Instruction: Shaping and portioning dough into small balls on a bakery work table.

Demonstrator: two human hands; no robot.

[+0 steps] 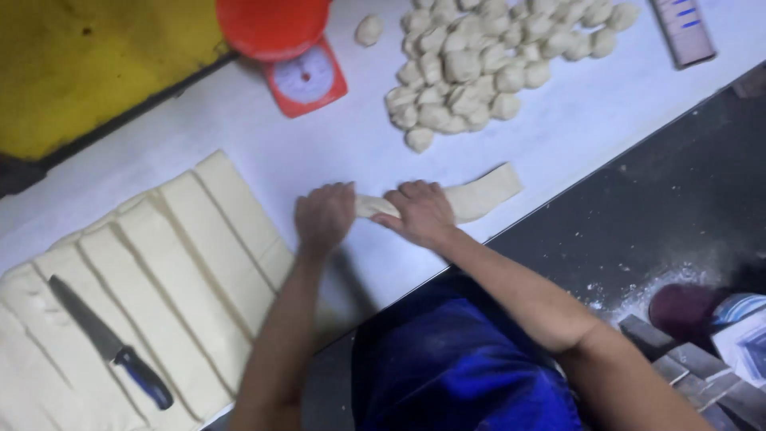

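Observation:
A long strip of pale dough [483,191] lies on the white table [574,120] near its front edge. My left hand [323,217] presses down on the strip's left end, palm down with fingers curled. My right hand [419,211] lies over the strip's middle, fingers wrapped on it. A short stretch of dough shows between the two hands, and the flat right end sticks out past my right hand.
A slab of dough cut into several long strips [159,279] fills the left, with a blue-handled knife [108,343] lying on it. A heap of several dough pieces [479,64] sits at the back, beside a red kitchen scale [295,56]. Dark floured floor lies right.

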